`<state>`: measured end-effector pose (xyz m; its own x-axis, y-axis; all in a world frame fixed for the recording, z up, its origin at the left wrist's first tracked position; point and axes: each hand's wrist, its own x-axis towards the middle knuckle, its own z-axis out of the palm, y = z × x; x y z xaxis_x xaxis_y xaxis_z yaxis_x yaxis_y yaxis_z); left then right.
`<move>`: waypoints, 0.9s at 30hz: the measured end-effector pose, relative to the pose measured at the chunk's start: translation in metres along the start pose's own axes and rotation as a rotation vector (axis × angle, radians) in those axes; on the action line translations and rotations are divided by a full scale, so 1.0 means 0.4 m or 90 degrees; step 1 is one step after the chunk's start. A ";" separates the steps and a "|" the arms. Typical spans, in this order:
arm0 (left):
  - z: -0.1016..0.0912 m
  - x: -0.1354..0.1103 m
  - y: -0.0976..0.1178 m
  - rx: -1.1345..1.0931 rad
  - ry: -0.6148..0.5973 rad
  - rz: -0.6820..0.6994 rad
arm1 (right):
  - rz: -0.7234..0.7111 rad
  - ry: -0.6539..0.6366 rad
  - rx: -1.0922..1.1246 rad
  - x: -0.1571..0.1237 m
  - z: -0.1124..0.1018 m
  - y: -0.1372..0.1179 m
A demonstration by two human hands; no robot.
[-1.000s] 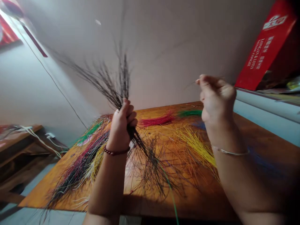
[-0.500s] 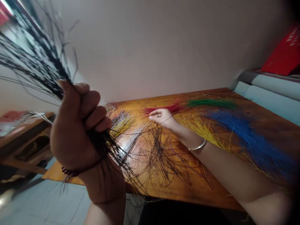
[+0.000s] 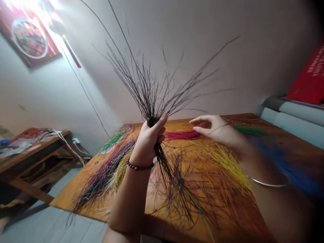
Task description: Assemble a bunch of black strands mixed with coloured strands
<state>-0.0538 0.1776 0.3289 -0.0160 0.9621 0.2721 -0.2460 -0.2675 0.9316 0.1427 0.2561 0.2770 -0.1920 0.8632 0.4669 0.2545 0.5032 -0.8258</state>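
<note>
Wrapped in a fist, my left hand (image 3: pixel 154 135) grips a bundle of thin black strands (image 3: pixel 152 104) upright over the table. Their upper ends fan out widely and their lower ends trail down to the right. My right hand (image 3: pixel 212 128) hovers above the far side of the table, thumb and fingers parted, with no strand visible between the fingertips. One thin strand runs across that hand. Just beyond it to the left lies a bunch of red strands (image 3: pixel 183 135). Loose dark strands (image 3: pixel 179 179) lie tangled below the fist.
On the wooden table (image 3: pixel 63 199) lie yellow strands (image 3: pixel 227 162), blue strands (image 3: pixel 286 165), green strands (image 3: pixel 249 130) and a dark mixed bunch (image 3: pixel 98 182). A red panel (image 3: pixel 308 77) stands at right by pale rolls (image 3: pixel 298 118). A second table (image 3: pixel 30 152) is at left.
My left hand has moved right and away from me with the black bundle, which now stands upright. My right hand has moved right and its fingers have opened. The view has shifted left.
</note>
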 end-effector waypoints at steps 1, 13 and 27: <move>0.005 0.003 -0.010 0.011 -0.009 -0.002 | -0.003 0.012 0.028 -0.011 -0.025 -0.025; 0.071 0.001 -0.093 0.056 -0.053 -0.029 | -0.025 -0.037 0.273 -0.052 0.043 -0.117; 0.087 -0.002 -0.097 -0.027 -0.021 -0.023 | -0.058 0.082 0.251 -0.054 0.060 -0.114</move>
<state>-0.0104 0.1855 0.3012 0.0258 0.9686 0.2472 -0.2873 -0.2297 0.9299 0.1125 0.2137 0.2971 -0.0698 0.8269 0.5580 -0.1453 0.5450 -0.8257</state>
